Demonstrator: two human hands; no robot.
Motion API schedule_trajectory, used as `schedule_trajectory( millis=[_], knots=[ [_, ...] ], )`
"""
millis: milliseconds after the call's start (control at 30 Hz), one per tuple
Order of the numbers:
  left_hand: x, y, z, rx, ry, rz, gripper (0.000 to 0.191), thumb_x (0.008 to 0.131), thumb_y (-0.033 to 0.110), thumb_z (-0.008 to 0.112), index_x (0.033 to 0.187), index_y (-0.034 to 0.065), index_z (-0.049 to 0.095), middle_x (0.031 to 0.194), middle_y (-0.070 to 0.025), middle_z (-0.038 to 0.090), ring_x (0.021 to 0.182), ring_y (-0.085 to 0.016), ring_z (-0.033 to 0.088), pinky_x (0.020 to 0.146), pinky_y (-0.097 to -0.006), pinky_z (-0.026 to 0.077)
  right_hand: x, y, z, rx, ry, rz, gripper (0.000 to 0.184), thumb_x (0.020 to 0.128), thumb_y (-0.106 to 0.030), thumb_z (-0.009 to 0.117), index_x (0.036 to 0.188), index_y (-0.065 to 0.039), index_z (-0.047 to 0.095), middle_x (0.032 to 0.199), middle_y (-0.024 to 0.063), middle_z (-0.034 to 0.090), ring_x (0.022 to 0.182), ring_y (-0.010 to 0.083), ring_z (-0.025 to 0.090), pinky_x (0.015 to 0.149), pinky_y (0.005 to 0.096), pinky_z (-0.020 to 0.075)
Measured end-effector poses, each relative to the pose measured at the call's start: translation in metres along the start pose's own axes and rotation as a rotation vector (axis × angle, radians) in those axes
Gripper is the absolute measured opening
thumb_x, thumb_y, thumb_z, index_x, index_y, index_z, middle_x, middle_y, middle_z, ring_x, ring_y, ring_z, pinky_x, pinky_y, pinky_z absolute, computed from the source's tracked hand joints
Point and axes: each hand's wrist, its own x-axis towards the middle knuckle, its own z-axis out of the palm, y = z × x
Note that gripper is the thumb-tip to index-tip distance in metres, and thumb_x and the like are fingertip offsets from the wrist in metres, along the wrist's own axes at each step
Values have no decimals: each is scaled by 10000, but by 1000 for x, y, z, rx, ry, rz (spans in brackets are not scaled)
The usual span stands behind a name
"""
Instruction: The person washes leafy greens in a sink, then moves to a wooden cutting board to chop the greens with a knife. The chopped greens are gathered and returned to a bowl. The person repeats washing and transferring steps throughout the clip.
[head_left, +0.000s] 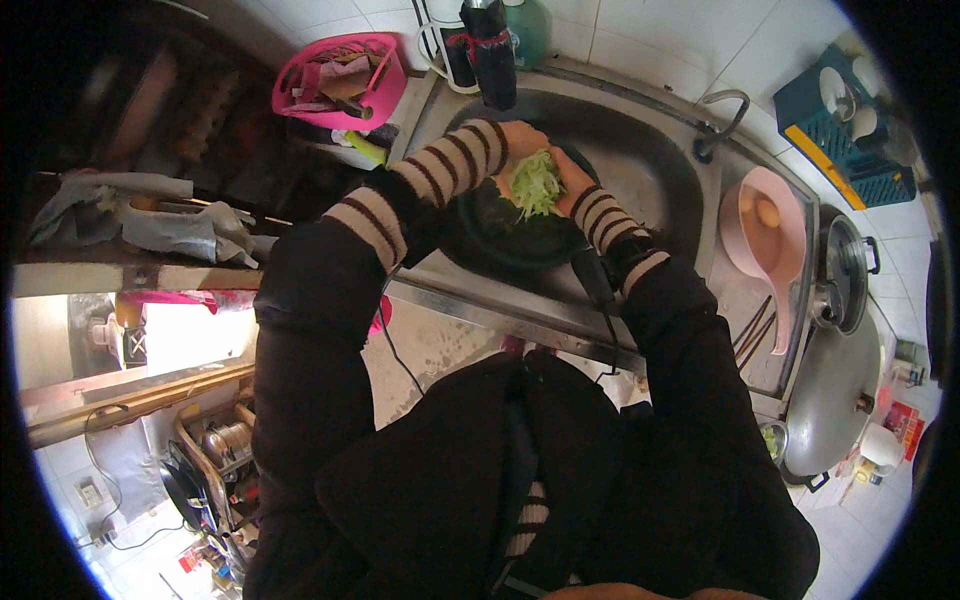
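A bunch of pale green shredded vegetable (537, 184) is cupped between my two hands above the sink. My left hand (520, 141) presses it from the left and my right hand (573, 180) from the right. Below them, a dark round basin (487, 251) stands in the stainless steel sink (679, 180). More green shreds (510, 221) show inside the basin, under the bunch. Striped sleeves cover both my wrists, with dark bands strapped around them.
A pink basket (300, 105) with odds and ends stands left of the sink. At right are a faucet (731, 101), a pink long-handled ladle (765, 240) holding eggs, chopsticks (752, 336), a lidded pot (847, 262) and a large wok lid (832, 397). A green rack (817, 124) hangs on the wall.
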Motion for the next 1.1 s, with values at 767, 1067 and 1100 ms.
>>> schedule_trajectory(
  millis=[767,1067,1100],
  knots=[
    [-14,96,34,-96,1277,-373,311,809,238,466,1076,94,535,1107,-136,502,1055,-318,423,925,-387,324,-29,2,42,208,-74,-197,322,862,-376,429,1048,-123,501,1037,49,537,986,194,503,861,346,410],
    [-12,105,16,-23,1280,-356,207,797,237,466,902,75,541,954,-122,545,891,-309,437,757,-424,340,27,-11,-8,-735,-195,-738,591,547,-82,706,1073,-41,439,1042,119,525,984,255,505,844,321,410],
    [-11,105,15,-32,1284,-356,204,798,233,461,895,72,539,947,-125,546,882,-309,436,750,-427,339,34,-12,-15,-742,-188,-748,589,546,-86,707,1068,-40,440,1036,122,531,976,267,510,836,324,414]
  ],
)
